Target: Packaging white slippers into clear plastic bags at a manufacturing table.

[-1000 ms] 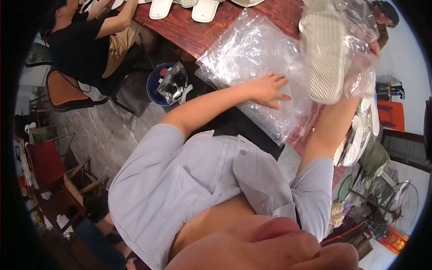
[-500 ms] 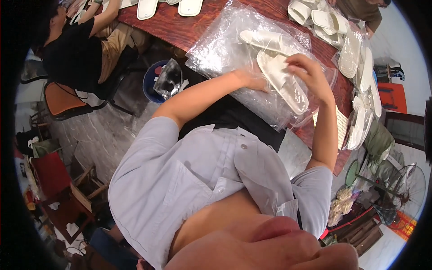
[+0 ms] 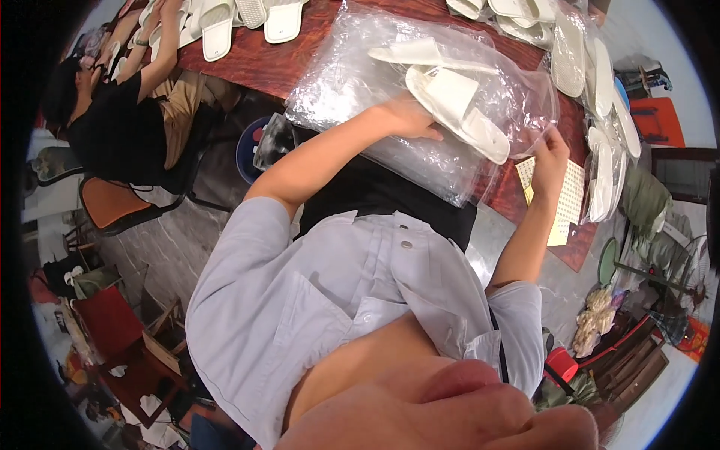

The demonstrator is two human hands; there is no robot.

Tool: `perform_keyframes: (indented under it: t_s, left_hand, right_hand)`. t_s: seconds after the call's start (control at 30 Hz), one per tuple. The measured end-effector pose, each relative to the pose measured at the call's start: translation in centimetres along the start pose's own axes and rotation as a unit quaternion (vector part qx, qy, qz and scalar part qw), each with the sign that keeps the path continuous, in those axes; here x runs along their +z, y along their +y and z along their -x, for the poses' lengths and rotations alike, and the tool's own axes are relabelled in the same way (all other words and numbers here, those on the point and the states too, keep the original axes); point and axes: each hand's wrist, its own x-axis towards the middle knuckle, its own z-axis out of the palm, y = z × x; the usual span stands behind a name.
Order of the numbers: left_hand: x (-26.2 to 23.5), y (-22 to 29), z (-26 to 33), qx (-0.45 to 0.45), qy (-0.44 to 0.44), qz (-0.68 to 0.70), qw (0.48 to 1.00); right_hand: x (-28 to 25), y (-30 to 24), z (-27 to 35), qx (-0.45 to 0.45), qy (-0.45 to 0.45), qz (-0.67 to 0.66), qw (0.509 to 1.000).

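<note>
A pair of white slippers lies at an angle over clear plastic bags (image 3: 337, 94) on the table. The near slipper (image 3: 454, 94) has its strap facing up; the far slipper (image 3: 405, 52) is partly behind it. My left hand (image 3: 409, 116) is closed at the near slipper's left edge, its fingertips partly hidden there. To the right, my right hand (image 3: 551, 154) pinches the edge of a clear plastic bag (image 3: 536, 97), which spreads around the slippers' right ends.
A yellowish sticker sheet (image 3: 566, 199) lies by my right wrist. Bagged white slippers (image 3: 600, 172) line the reddish wooden table's (image 3: 255, 64) right side; unbagged slippers (image 3: 217, 30) sit at the far left. A person in black (image 3: 112, 120) works there. A blue bin (image 3: 251, 150) stands below.
My right hand has left the near slipper and moved down and right to the bag's edge. The bag is now drawn out rightward. The whole view has shifted slightly.
</note>
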Motion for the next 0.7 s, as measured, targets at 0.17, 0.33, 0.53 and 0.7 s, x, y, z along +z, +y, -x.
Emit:
perform_keyframes:
  t_s: [0.17, 0.33, 0.53, 0.7]
  left_hand:
    - [-0.7, 0.1, -0.1, 0.023, -0.001, 0.051, 0.998]
    - [-0.3, -0.4, -0.6, 0.068, -0.11, 0.096, 0.987]
    - [1.1, -0.1, -0.1, 0.087, -0.134, 0.058, 0.985]
    - [3.6, -1.3, -0.1, 0.132, -0.035, 0.052, 0.989]
  right_hand:
    - [3.0, -2.7, -2.3, -0.099, -0.274, 0.089, 0.952]
    - [6.9, -1.6, -6.2, -0.193, -0.25, 0.284, 0.905]
    - [10.2, 0.0, -10.0, -0.405, -0.333, 0.374, 0.765]
    - [14.5, -0.3, -8.6, -0.433, -0.403, 0.3, 0.749]
